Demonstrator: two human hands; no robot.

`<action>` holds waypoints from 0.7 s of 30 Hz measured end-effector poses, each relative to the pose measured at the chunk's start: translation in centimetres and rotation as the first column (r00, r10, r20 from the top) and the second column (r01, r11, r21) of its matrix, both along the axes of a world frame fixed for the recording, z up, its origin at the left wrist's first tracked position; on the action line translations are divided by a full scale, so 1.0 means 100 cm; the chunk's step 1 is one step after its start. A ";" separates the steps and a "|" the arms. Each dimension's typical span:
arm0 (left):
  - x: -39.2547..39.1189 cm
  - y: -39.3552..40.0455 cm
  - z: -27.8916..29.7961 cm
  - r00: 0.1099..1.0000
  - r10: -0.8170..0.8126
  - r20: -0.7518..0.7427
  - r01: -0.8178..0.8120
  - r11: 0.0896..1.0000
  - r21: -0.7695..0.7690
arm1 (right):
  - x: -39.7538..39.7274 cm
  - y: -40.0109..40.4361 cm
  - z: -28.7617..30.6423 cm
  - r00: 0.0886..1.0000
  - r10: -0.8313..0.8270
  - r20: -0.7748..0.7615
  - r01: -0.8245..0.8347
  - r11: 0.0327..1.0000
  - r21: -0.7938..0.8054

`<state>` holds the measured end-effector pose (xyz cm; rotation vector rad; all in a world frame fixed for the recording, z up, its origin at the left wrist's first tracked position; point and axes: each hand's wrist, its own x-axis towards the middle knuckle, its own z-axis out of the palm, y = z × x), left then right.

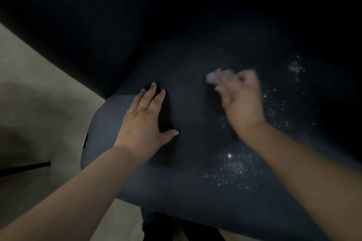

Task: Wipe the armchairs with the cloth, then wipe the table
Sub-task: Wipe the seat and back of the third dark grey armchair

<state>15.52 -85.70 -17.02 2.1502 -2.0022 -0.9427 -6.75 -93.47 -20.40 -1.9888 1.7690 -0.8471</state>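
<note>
Two bare forearms nearest, reaching onto the armchair seat (188, 127). Left hand (144, 121) flat on the seat, fingers straight, holding nothing. Right hand (242, 100) blurred, fingers bunched round the pale cloth (213, 77) mid-seat. White specks (235, 168) right of and below that hand (seat unfinished, by the look). Table out of sight, presumably unwiped.

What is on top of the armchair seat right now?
On the armchair seat the left hand rests flat, the right hand holds a blurred pale cloth, and white specks lie scattered. Anything beneath the hands is hidden.
</note>
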 end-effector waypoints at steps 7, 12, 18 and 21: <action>-0.014 -0.040 0.001 0.997 -0.063 0.044 0.065 0.997 -0.047 | -0.037 -0.049 0.004 0.993 0.062 -0.100 -0.066 0.997 -0.043; -0.021 -0.072 0.000 0.998 -0.046 0.048 0.047 0.999 -0.021 | -0.016 -0.059 0.001 0.985 -0.072 0.154 0.071 0.997 0.013; -0.026 -0.102 -0.004 1.000 -0.025 0.003 0.025 0.999 0.041 | -0.034 -0.111 0.001 0.986 0.075 -0.146 -0.079 0.997 -0.018; -0.025 -0.103 -0.008 1.000 0.011 -0.013 -0.010 0.999 0.049 | -0.029 -0.137 0.011 0.977 -0.172 0.128 0.153 0.978 0.144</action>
